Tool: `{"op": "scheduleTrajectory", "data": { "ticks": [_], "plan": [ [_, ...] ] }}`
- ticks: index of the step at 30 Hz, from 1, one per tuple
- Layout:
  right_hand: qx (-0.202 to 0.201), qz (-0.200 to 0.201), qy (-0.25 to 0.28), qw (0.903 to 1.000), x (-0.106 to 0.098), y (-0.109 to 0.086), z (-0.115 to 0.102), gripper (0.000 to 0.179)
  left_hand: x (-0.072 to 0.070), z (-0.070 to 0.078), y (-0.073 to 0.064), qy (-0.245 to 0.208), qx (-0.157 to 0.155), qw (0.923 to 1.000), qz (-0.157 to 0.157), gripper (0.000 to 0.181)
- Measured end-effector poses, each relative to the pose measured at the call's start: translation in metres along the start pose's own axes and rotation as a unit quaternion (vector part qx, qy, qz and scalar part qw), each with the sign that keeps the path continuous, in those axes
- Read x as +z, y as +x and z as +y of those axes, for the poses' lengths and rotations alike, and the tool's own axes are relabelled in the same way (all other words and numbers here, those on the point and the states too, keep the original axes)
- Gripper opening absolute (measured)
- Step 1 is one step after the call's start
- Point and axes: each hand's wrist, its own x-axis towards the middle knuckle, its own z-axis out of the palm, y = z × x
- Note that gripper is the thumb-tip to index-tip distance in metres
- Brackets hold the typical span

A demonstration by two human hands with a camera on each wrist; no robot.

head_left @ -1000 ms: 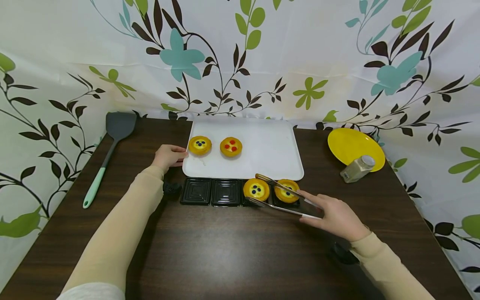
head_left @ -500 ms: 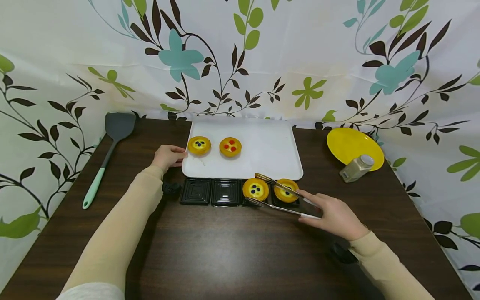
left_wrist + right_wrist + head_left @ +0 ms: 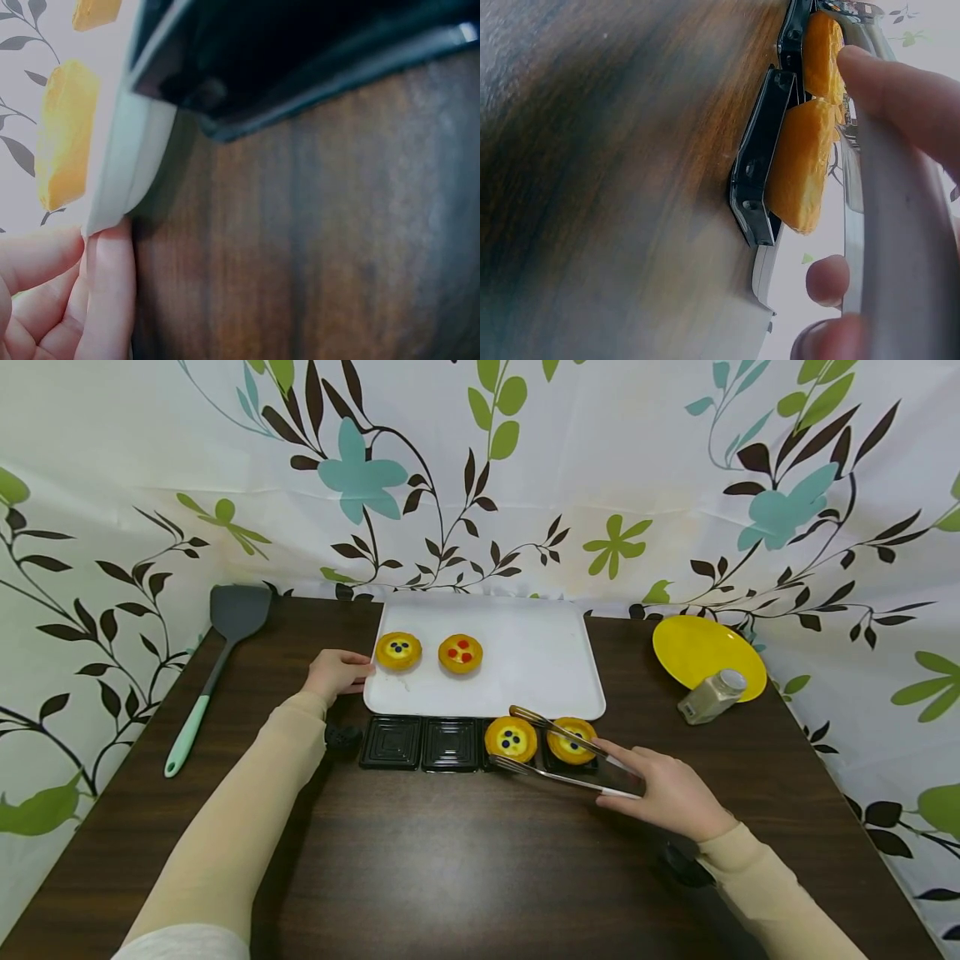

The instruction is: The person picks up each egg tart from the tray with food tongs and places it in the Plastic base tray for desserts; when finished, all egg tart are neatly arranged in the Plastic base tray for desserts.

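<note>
My left hand [image 3: 335, 674] pinches the left rim of a white tray [image 3: 532, 652] between thumb and finger. Two egg tarts sit on that tray: one with blue dots [image 3: 398, 652] and one with red dots [image 3: 461, 654]. My right hand [image 3: 667, 792] holds metal tongs [image 3: 570, 780] with pale handles [image 3: 904, 247]. The tong tips are spread on either side of a blue-dotted tart [image 3: 510, 740] in a black holder. Beneath the tongs' upper arm, another blue-dotted tart [image 3: 566, 753] sits in the rightmost holder [image 3: 750, 195], partly covered.
Two black square holders [image 3: 391, 743] without tarts adjoin the tray's front edge at left. A grey spatula [image 3: 238, 610] with a green handle lies far left. At right, a spice jar [image 3: 712, 697] leans on a yellow plate [image 3: 693, 647]. A patterned cloth [image 3: 480, 527] hangs behind the table.
</note>
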Motion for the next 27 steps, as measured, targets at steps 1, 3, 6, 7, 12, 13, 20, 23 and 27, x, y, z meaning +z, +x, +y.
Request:
{"op": "scheduleTrajectory", "data": {
  "ticks": [1, 3, 6, 7, 12, 13, 20, 23, 27],
  "plan": [
    [0.0, 0.002, 0.001, 1.0, 0.0, 0.0, 0.0, 0.079, 0.0, 0.0, 0.0, -0.001, 0.001, 1.0, 0.0, 0.041],
    [-0.002, 0.005, 0.002, 1.0, 0.0, -0.001, 0.0, 0.079, 0.0, 0.0, 0.001, -0.002, 0.001, 1.0, 0.0, 0.041],
    [-0.001, 0.007, 0.001, 1.0, 0.0, -0.002, 0.001, 0.079, 0.0, -0.001, 0.001, -0.002, 0.003, 1.0, 0.0, 0.041],
    [-0.001, 0.007, 0.002, 1.0, 0.0, -0.002, 0.001, 0.079, 0.0, -0.001, 0.001, 0.0, 0.004, 1.0, 0.001, 0.041],
    [0.002, 0.011, 0.002, 0.9999, -0.002, -0.002, 0.001, 0.079, 0.0, -0.002, 0.002, 0.003, 0.01, 0.9999, 0.001, 0.041],
    [0.003, 0.012, 0.003, 0.9999, -0.002, -0.002, 0.0, 0.079, 0.0, -0.002, 0.002, 0.003, 0.011, 0.9999, 0.001, 0.041],
    [0.003, 0.015, 0.005, 0.9999, -0.003, 0.001, -0.001, 0.079, 0.0, -0.003, 0.003, 0.003, 0.014, 0.9999, 0.001, 0.042],
    [0.002, 0.015, 0.008, 0.9998, -0.005, 0.004, -0.001, 0.079, 0.0, -0.003, 0.003, 0.005, 0.014, 0.9999, 0.001, 0.042],
    [0.005, 0.01, 0.014, 0.9998, -0.008, 0.01, -0.001, 0.079, 0.0, -0.004, 0.004, 0.006, 0.017, 0.9998, 0.001, 0.042]
  ]
}}
